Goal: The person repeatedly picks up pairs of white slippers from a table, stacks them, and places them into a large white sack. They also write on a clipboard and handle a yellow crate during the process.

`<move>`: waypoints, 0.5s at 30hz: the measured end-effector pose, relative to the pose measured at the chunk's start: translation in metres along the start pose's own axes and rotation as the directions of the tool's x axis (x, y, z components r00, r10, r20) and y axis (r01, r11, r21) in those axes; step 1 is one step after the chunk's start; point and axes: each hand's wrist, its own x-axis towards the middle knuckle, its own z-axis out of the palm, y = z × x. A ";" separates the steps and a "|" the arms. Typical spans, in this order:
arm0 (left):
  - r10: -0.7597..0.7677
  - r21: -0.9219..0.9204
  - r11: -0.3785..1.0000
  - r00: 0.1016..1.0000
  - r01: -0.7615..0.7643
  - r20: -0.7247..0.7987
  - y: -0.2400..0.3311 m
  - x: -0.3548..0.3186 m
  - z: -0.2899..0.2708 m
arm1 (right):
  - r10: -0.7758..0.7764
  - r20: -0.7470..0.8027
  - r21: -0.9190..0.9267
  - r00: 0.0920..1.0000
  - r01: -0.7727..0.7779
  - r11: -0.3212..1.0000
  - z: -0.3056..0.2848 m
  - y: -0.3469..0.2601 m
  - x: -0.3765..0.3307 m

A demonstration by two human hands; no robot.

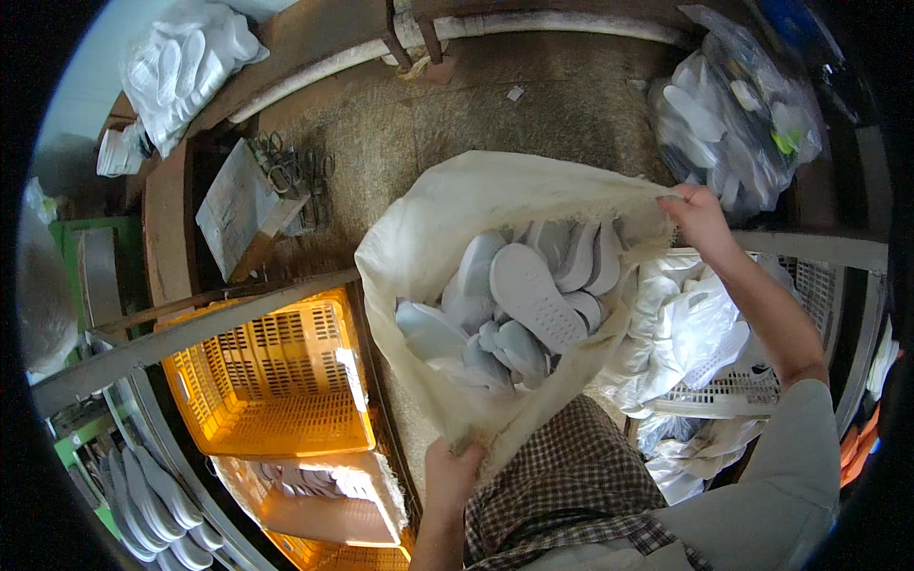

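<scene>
A large cream woven sack (400, 257) gapes wide in front of me, its mouth facing up. Inside lie several shoe insoles (538, 297), white and pale grey, heaped at different angles; the topmost one has small holes at its near end. My left hand (454, 468) grips the near edge of the sack, fingers closed on the cloth. At the far right corner of the mouth, my right hand (695, 217) pinches the frayed rim, arm stretched out. Whatever lies deeper in the sack is hidden under the upper insoles.
To the left are a yellow plastic crate (276, 428) and a rack of insoles (152, 504). Scissors (286, 171) hang by a tilted box (238, 214). Bags of insoles stand at the back left (186, 71) and back right (733, 124). A white basket (733, 404) holds plastic bags.
</scene>
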 end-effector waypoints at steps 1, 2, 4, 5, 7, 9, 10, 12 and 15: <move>-0.002 0.012 1.000 1.000 0.002 0.008 0.012 0.003 -0.003 | 0.001 -0.050 0.037 0.999 0.001 0.999 -0.003 0.002 0.001; -0.008 0.019 1.000 1.000 0.008 0.015 0.024 0.008 -0.006 | 0.004 -0.096 0.069 0.995 0.003 0.998 -0.007 0.003 0.001; -0.050 0.126 0.991 0.999 0.049 0.008 0.048 0.019 -0.013 | 0.145 -0.194 0.101 0.970 -0.127 0.987 -0.016 0.004 0.001; 0.045 0.159 0.986 0.999 -0.046 0.011 0.060 0.027 -0.018 | 0.177 -0.199 0.172 0.964 -0.144 0.975 -0.020 0.005 0.001; 0.177 0.218 0.959 0.984 -0.178 0.026 0.080 0.046 -0.027 | 0.298 -0.298 0.241 0.907 -0.231 0.943 -0.028 0.006 0.004; 0.275 0.024 0.961 0.962 -0.275 -0.004 0.099 0.071 -0.041 | 0.298 -0.319 0.257 0.900 -0.220 0.941 -0.028 0.008 0.011; 0.279 -0.075 0.957 0.960 -0.281 -0.031 0.109 0.087 -0.047 | 0.294 -0.357 0.214 0.887 -0.229 0.950 -0.026 0.010 0.016; 0.346 -0.066 0.935 0.937 -0.349 -0.060 0.126 0.128 -0.059 | 0.304 -0.340 0.077 0.890 -0.295 0.952 -0.020 0.013 0.026; 0.590 0.549 0.667 0.807 -0.503 0.022 0.148 0.202 -0.066 | 0.250 -0.255 -0.129 0.934 -0.289 0.949 -0.001 0.022 0.043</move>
